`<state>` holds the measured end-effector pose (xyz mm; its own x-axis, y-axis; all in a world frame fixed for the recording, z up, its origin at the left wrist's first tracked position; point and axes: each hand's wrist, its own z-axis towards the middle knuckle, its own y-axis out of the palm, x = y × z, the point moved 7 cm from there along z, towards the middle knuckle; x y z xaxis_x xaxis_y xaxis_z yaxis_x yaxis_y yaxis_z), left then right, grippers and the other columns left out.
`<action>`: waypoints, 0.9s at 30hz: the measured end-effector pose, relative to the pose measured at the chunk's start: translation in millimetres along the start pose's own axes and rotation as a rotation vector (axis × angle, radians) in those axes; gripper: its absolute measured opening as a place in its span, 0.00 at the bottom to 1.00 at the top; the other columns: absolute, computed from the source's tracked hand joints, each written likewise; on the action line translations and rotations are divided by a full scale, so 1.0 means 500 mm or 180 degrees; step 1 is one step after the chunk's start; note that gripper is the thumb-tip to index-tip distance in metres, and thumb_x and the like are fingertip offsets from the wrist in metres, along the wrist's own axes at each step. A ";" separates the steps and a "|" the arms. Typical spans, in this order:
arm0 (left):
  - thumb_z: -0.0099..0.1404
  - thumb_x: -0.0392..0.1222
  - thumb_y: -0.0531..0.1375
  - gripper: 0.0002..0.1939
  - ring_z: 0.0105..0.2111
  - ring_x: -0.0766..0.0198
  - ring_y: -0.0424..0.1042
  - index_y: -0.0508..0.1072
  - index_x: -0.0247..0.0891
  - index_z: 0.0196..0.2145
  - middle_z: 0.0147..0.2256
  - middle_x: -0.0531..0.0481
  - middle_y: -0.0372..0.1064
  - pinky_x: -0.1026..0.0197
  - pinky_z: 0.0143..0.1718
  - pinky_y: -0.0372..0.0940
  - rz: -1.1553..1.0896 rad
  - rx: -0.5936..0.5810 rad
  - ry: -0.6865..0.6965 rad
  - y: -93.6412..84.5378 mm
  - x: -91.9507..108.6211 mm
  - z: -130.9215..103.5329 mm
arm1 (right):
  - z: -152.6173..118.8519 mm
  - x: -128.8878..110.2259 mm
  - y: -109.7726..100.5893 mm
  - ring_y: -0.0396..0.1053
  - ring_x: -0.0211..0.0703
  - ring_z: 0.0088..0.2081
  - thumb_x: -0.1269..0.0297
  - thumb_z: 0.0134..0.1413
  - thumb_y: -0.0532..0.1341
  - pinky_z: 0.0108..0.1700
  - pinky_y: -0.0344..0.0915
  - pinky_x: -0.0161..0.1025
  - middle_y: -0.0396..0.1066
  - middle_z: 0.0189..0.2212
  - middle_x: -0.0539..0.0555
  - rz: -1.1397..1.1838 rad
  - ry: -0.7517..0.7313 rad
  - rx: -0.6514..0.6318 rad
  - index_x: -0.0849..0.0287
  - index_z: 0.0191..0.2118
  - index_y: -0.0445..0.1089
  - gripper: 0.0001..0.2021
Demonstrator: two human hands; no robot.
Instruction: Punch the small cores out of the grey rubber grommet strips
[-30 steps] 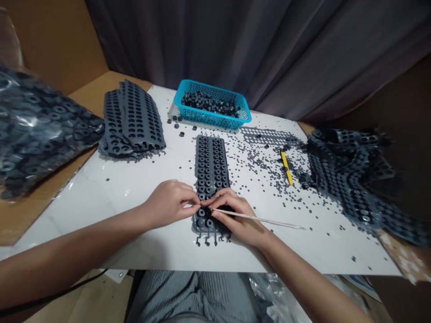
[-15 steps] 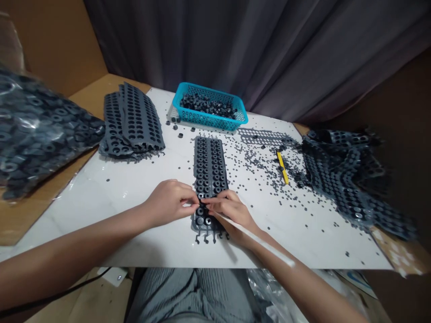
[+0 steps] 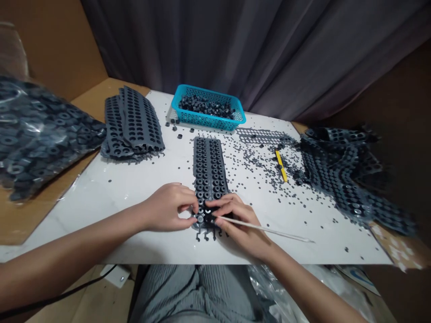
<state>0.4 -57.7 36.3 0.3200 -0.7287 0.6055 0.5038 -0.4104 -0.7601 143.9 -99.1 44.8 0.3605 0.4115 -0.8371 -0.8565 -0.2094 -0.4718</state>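
A dark grey rubber sheet with rows of ring-shaped pieces lies lengthwise before me on the white table. At its lower left edge is my left hand, the thumb and curled fingers apart with nothing visible between them. My right hand is over the sheet's lower right part, pinching a thin white stick between thumb and fingers. The stick's long end points right, past the wrist; its tip at the sheet is hard to make out. Small tabs hang from the sheet's near edge.
A blue basket of small dark pieces stands at the back. Stacked perforated sheets and a plastic bag of rings are at left. Small dark discs, a yellow tool and a heap of punched sheets lie at right.
My left thumb and fingers have parted and moved slightly down. My right hand has shifted a little down and right, and the white stick now lies at a flatter angle.
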 end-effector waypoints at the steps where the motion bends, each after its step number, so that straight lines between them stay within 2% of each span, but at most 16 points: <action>1: 0.56 0.37 0.60 0.01 0.22 0.68 0.62 0.71 0.39 0.28 0.20 0.59 0.57 0.64 0.31 0.55 -0.0005 -0.0055 0.0029 0.004 0.002 0.000 | -0.004 -0.005 0.008 0.67 0.45 0.45 0.66 0.58 0.60 0.46 0.66 0.47 0.76 0.43 0.55 -0.0017 -0.0106 -0.0113 0.55 0.36 0.70 0.02; 4: 0.57 0.38 0.61 0.01 0.22 0.69 0.63 0.72 0.40 0.28 0.20 0.59 0.58 0.64 0.30 0.54 0.0013 -0.0096 0.0010 0.013 -0.001 0.000 | -0.014 -0.010 0.027 0.67 0.45 0.43 0.63 0.59 0.60 0.47 0.65 0.47 0.77 0.40 0.56 -0.0216 -0.0364 -0.0300 0.56 0.37 0.71 0.04; 7: 0.57 0.38 0.61 0.02 0.22 0.69 0.63 0.71 0.40 0.27 0.20 0.59 0.58 0.64 0.30 0.54 0.0006 -0.0168 -0.0054 0.020 -0.006 0.001 | -0.018 -0.003 0.035 0.67 0.45 0.45 0.62 0.59 0.60 0.48 0.63 0.46 0.77 0.41 0.55 -0.0548 -0.0560 -0.0290 0.56 0.37 0.70 0.05; 12: 0.53 0.42 0.65 0.09 0.31 0.63 0.63 0.67 0.40 0.27 0.25 0.58 0.62 0.60 0.36 0.51 0.0119 -0.0190 -0.0426 0.017 -0.018 0.000 | -0.031 -0.030 0.050 0.66 0.41 0.43 0.67 0.59 0.61 0.50 0.58 0.45 0.77 0.42 0.48 -0.1726 -0.1633 -0.0146 0.54 0.35 0.70 0.01; 14: 0.51 0.44 0.66 0.14 0.35 0.61 0.62 0.64 0.40 0.28 0.29 0.57 0.63 0.59 0.38 0.49 0.0197 -0.0160 -0.0602 0.013 -0.021 0.000 | -0.034 -0.038 0.061 0.66 0.41 0.43 0.69 0.58 0.61 0.49 0.57 0.46 0.76 0.45 0.48 -0.2157 -0.1844 -0.0232 0.55 0.35 0.70 0.02; 20: 0.50 0.45 0.65 0.19 0.36 0.58 0.58 0.57 0.40 0.29 0.32 0.56 0.58 0.58 0.39 0.47 0.0330 -0.0186 -0.0939 0.010 -0.027 -0.004 | -0.035 -0.040 0.071 0.65 0.41 0.41 0.71 0.57 0.62 0.46 0.58 0.46 0.74 0.46 0.51 -0.2552 -0.1988 -0.0239 0.56 0.35 0.69 0.03; 27: 0.51 0.46 0.64 0.19 0.37 0.58 0.57 0.55 0.41 0.30 0.32 0.56 0.56 0.59 0.38 0.46 0.0381 -0.0163 -0.0968 0.010 -0.028 -0.005 | -0.036 -0.038 0.076 0.66 0.43 0.39 0.71 0.60 0.58 0.43 0.58 0.47 0.73 0.49 0.54 -0.2708 -0.1848 -0.0405 0.54 0.38 0.67 0.05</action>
<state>-3.3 -50.9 23.4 0.6033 -0.5794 0.5480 0.4096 -0.3646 -0.8363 111.1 -130.8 38.0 0.5653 0.8242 0.0327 -0.3447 0.2721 -0.8984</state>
